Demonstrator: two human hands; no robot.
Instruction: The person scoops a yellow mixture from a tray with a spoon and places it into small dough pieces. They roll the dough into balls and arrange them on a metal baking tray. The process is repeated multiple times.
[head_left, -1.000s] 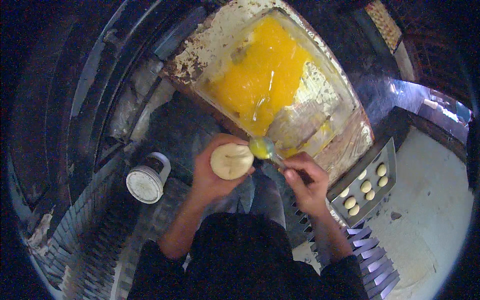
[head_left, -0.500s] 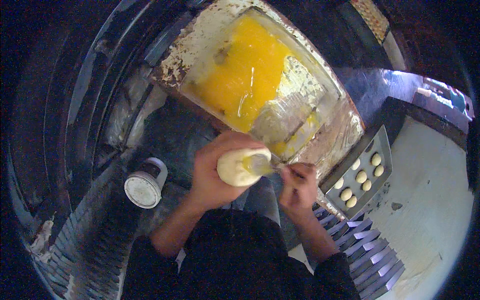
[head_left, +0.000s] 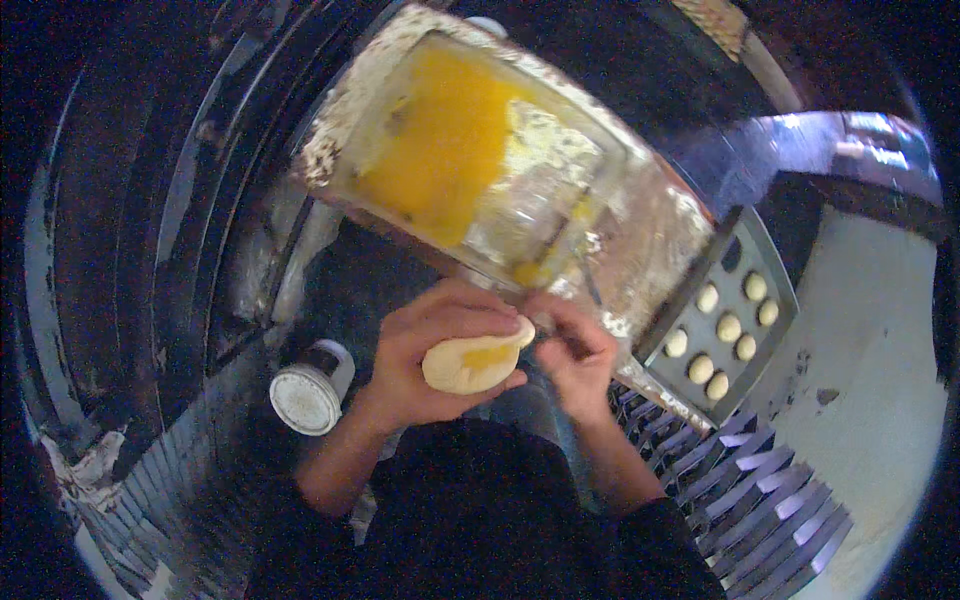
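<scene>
My left hand cups a round of pale dough, its thumb and fingers wrapped round the edges. A yellow filling lies on the dough's upper face. At the right edge the dough is drawn into a small tip, where my right hand has its curled, slightly blurred fingers against it. Just beyond my hands stands a clear rectangular container with more yellow filling spread on its left side. Beside its right end lies a thin dark utensil handle; its other end is hard to make out.
The container rests on a worn, flour-marked board. On the right a grey baking tray carries several small dough balls. A white lidded bucket stands at the lower left. Purple-grey slats run at the lower right.
The utensil has left the dough and my right hand, whose fingers are now at the dough's edge. The dough has been turned and partly drawn up round the filling. The view has shifted slightly.
</scene>
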